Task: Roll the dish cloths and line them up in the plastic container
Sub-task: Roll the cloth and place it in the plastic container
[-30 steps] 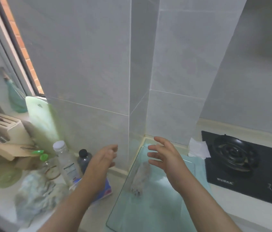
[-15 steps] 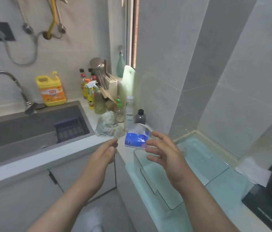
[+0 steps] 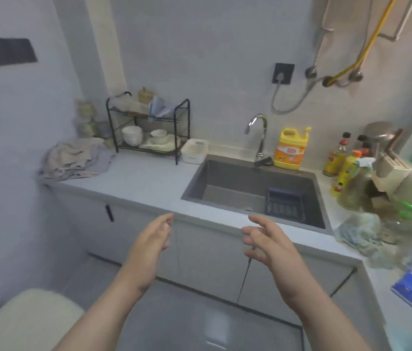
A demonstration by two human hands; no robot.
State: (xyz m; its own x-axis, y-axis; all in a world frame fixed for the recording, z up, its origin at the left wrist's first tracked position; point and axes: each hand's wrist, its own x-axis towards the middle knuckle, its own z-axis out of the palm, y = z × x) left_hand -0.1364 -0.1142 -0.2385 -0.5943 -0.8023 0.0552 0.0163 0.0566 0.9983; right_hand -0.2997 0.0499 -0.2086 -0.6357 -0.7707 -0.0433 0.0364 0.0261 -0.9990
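**A:** Where are the cloths lying?

**B:** A heap of dish cloths is lying crumpled at the far left end of the counter. It is sitting just beside the black wire rack, which is holding pale bowls on its lower shelf.

**A:** And the hands?

**B:** Both are hovering in front of the cabinet doors, below the counter's front edge. The left hand and the right hand are facing each other palm to palm, apart, with fingers loosely curved and spread. The 2 of them are gripping nothing.

**A:** Anything near the rack?

**B:** A small white basket is standing between the rack and the grey sink. A faucet is arching over the sink's back edge, with 1 yellow detergent bottle standing just to its right. A dark blue strainer is sitting inside the sink at its right side.

**A:** And farther right?

**B:** A pale green cloth is lying bunched on the counter right of the sink. That part is showing blurred, so I cannot tell more.
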